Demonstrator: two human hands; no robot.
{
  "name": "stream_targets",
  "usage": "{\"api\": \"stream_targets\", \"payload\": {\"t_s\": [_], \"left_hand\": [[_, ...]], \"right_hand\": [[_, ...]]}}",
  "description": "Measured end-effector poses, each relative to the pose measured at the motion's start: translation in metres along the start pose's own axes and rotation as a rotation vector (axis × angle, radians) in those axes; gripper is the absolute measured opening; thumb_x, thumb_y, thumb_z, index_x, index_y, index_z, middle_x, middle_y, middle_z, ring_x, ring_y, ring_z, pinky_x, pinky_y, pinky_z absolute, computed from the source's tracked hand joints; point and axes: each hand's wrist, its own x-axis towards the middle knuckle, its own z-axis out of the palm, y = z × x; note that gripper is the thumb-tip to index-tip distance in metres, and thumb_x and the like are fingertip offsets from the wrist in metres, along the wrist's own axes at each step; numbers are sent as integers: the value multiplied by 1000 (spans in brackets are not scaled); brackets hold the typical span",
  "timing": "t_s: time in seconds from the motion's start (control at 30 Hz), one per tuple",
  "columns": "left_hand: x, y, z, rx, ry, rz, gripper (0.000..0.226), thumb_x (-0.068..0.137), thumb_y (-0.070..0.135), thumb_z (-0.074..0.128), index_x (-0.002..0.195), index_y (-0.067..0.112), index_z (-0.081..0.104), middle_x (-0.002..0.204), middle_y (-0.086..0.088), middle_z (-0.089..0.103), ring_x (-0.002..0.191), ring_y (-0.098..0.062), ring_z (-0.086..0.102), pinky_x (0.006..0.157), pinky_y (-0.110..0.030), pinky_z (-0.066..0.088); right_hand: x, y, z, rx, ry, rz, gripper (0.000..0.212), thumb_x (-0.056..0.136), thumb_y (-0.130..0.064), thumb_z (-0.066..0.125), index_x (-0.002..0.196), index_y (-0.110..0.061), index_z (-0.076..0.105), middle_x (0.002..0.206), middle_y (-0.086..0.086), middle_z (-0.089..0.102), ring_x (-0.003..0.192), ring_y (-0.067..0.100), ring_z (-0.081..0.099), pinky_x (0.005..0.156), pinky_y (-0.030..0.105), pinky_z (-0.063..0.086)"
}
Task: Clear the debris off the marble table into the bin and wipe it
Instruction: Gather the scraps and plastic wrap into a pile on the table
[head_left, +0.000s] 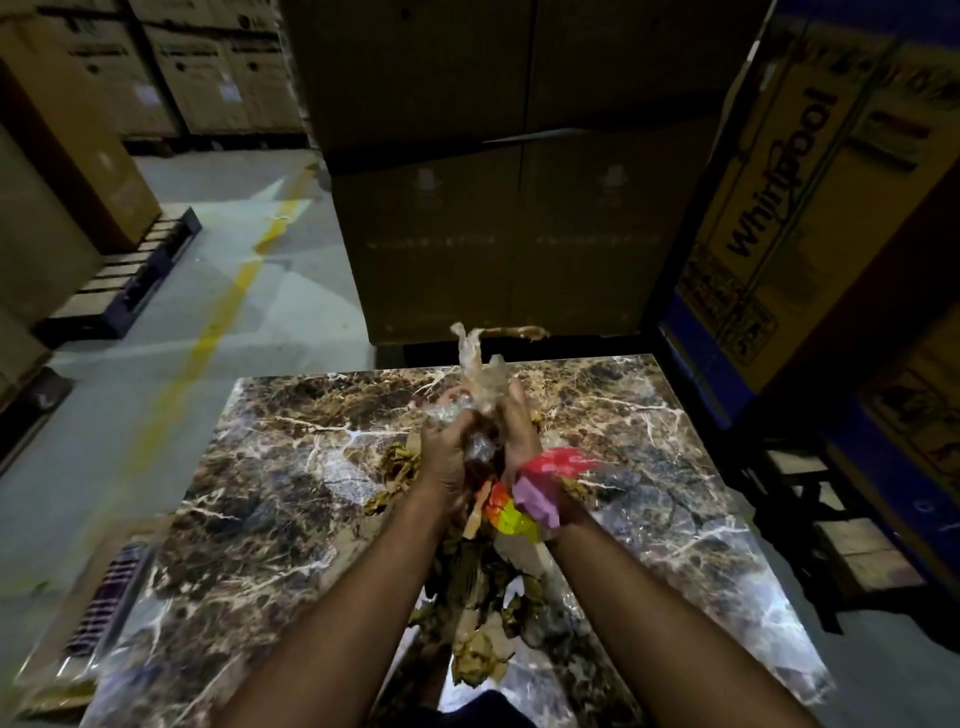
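Above the middle of the marble table (270, 499), both hands are lifted and pressed together around a bundle of debris. The left hand (448, 457) and the right hand (514, 431) have their fingers curled and clamped on crumpled clear plastic (475, 384), which sticks up toward 12 o'clock. Coloured paper (524, 493) hangs out at the right wrist, toward 5 o'clock. More debris, brown torn cardboard (480, 649) and film, lies on the table under the forearms, toward 6 o'clock. I judge the step in hand is gathering the first load. A bin is not clearly visible; a dark ribbed object (111, 597) at 8 o'clock may be it. The next move calls for carrying the bundle there without dropping pieces, then returning for the rest before wiping.
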Motion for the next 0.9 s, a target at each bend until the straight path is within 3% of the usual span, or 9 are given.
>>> {"api": "stream_targets", "payload": {"t_s": [0.13,0.33,0.47,0.57,0.63,0.7,0.73,0.83,0.9], "left_hand": [[9,6,-1,-189,-102,34,64,92,57,50,122,2,60,109,-19,66,99,-29,67,81,-38,58],[8,6,-4,-73,-156,2,84,86,78,32,142,19,51,121,-15,70,115,-33,65,92,-45,55],[2,5,-8,127,-235,-10,109,58,94,55,145,29,45,134,-6,63,122,-27,62,92,-41,54],[-1,4,-11,340,-314,-33,135,39,79,82,153,35,25,132,6,55,114,-12,62,84,-32,51],[4,-2,-16,454,-392,-36,131,51,48,94,154,39,13,140,-2,56,111,-8,65,88,-30,55],[4,-3,-17,609,-444,-54,124,60,30,94,151,46,12,139,-8,60,115,-16,66,95,-38,55],[4,-4,-16,665,-444,-59,117,65,23,93,151,45,16,134,-8,64,112,-18,68,93,-39,57],[3,-3,-9,624,-329,-21,63,85,-1,72,139,24,50,116,-17,70,81,-15,72,67,-28,58],[2,3,-10,536,-242,-29,35,94,-2,58,122,18,65,107,-17,71,66,-12,68,54,-26,54]], "right_hand": [[5,-26,30,-146,-83,-410,42,76,-28,79,111,-28,56,112,14,66,101,35,67,85,53,57],[5,-28,32,-153,48,-350,29,78,11,74,92,-15,70,91,8,77,90,32,75,73,37,60],[18,-47,28,132,106,-296,23,86,14,63,96,-7,64,81,8,75,67,20,71,57,32,58],[31,-69,18,296,251,-384,29,78,11,74,95,-11,64,93,12,73,79,29,71,70,45,58],[32,-79,16,447,227,-419,35,76,5,76,101,-15,63,97,11,70,76,24,68,64,36,57],[30,-86,17,546,206,-371,61,70,-11,81,126,-8,60,108,13,66,84,25,66,66,35,57],[31,-87,15,576,218,-357,71,71,-15,80,137,-7,54,110,12,64,87,25,65,68,35,57],[33,-92,6,616,271,-388,47,92,-4,61,138,-12,50,100,8,63,85,23,63,61,32,56],[28,-96,-1,630,305,-413,50,94,4,58,140,-13,48,107,9,63,90,25,65,63,35,58]]}}
